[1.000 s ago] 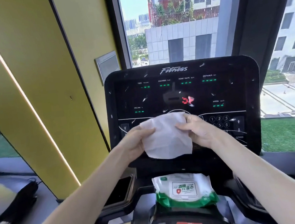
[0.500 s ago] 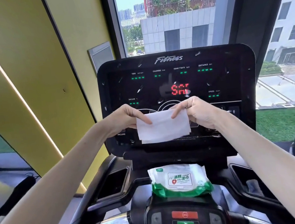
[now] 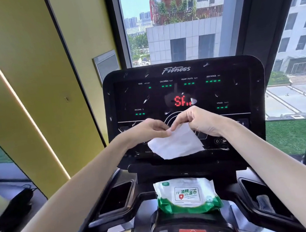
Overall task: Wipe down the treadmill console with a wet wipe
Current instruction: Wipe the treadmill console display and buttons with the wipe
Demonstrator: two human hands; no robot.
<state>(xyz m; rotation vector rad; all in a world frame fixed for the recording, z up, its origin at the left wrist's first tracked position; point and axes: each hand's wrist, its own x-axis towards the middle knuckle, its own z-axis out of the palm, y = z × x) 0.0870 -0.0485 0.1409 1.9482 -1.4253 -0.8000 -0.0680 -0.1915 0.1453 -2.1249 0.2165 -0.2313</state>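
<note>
Right now the wet wipe (image 3: 176,145) hangs between the two hands, in front of the lower part of the console (image 3: 137,98), and everything turns on how it sits against that panel. The left grip (image 3: 148,129) has thumb and fingertips pinched on the upper edge of the sheet near its middle. The right grip (image 3: 200,122) has its fingers curled over the upper right corner, so both are closed on the same folded sheet and neither is free. From those two pinches the wipe drops down and a little toward the person. Its long axis runs across the console, tilted up toward the right hand, with the lowest corner pointing at the pack of wipes (image 3: 186,196) on the ledge below. Whether the sheet touches the panel cannot be told from this view; it looks held just off it. The surface to be cleaned lies beyond and mostly above the hands, with white flecks (image 3: 146,99) scattered around the red readout (image 3: 183,101). The right hand is higher and nearer that readout, so it seems the likelier one to carry the wipe up, flatten it against the panel and start the strokes once the left lets go
</note>
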